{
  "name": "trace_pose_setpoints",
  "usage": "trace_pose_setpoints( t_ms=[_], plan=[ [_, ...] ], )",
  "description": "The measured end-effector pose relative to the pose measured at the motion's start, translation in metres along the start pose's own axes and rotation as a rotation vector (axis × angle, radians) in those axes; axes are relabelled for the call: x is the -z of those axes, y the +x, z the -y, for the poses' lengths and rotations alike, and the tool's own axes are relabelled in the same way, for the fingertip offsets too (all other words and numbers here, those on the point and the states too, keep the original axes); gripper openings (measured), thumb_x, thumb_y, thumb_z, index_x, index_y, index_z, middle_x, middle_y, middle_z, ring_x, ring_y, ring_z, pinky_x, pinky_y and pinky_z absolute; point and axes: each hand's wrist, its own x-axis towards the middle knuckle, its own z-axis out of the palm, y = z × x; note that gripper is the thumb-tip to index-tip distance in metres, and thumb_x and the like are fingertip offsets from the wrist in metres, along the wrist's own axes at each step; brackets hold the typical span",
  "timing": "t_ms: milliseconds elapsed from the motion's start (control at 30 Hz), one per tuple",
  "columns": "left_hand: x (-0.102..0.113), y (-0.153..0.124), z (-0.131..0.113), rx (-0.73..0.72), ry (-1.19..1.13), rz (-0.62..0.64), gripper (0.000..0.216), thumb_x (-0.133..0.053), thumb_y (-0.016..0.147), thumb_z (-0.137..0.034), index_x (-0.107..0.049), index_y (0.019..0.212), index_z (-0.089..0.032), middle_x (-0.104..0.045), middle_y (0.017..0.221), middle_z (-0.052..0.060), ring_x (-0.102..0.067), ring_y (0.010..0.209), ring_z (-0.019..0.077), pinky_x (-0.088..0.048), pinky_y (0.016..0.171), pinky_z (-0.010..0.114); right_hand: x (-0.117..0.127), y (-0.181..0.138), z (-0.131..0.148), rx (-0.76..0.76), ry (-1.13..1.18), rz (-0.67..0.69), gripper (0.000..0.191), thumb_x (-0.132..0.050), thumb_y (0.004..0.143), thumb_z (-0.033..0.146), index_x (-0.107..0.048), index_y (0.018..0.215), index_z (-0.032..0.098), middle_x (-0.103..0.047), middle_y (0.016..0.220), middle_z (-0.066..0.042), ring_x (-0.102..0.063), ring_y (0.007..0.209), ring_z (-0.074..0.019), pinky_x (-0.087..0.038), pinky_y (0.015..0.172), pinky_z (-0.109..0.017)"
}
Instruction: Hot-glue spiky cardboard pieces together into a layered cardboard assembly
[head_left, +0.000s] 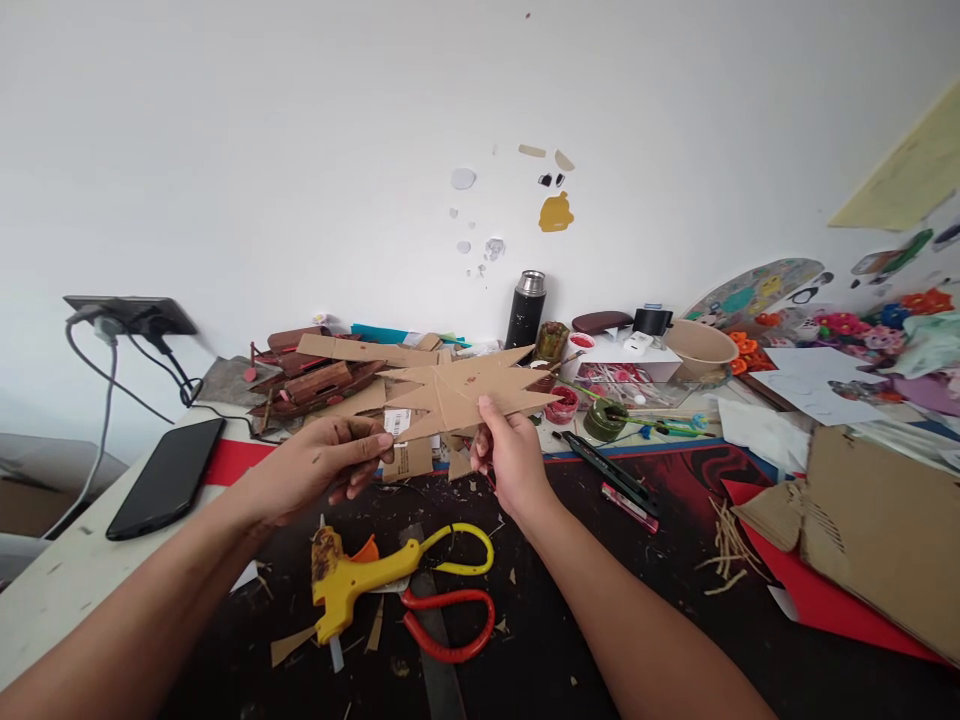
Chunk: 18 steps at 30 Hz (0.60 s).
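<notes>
A spiky, star-like cardboard cutout [457, 392] is held up above the dark work mat. My left hand [330, 458] pinches the tip of one lower-left spike between thumb and fingers. Along the lower right edge, my right hand [510, 450] grips the same cutout, thumb on top and fingers underneath. Beneath the hands lie a yellow glue gun [352, 585] and scissors with red and yellow handles [450, 625]. A metal ruler [442, 670] passes under the scissors.
At left lies a black phone [166, 478]. Behind the cutout are a brown model boat [319, 385], a black thermos [527, 312] and paint jars [604, 420]. A black utility knife [606, 470] rests right of my hand; cardboard [885, 540] stands at far right.
</notes>
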Motion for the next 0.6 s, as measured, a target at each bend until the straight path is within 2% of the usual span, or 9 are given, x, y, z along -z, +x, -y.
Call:
trace_pose_setpoints(
  t_ms=[600],
  plan=[
    [0.0056,0.0010,0.0003,0.012,0.169,-0.036,0.059,-0.084,0.078,-0.074,-0.058,0.062,-0.023,-0.057,0.053,0.000,-0.050,0.047,0.0151,-0.041,0.046,0.025,0.0010,0.0002,-0.0009,0.002,0.017,-0.004,0.065,-0.087,0.079,0.072,-0.051,0.055,0.024,-0.051,0.046,0.005,-0.050,0.035,-0.0108,-0.030,0.035,-0.023]
  ],
)
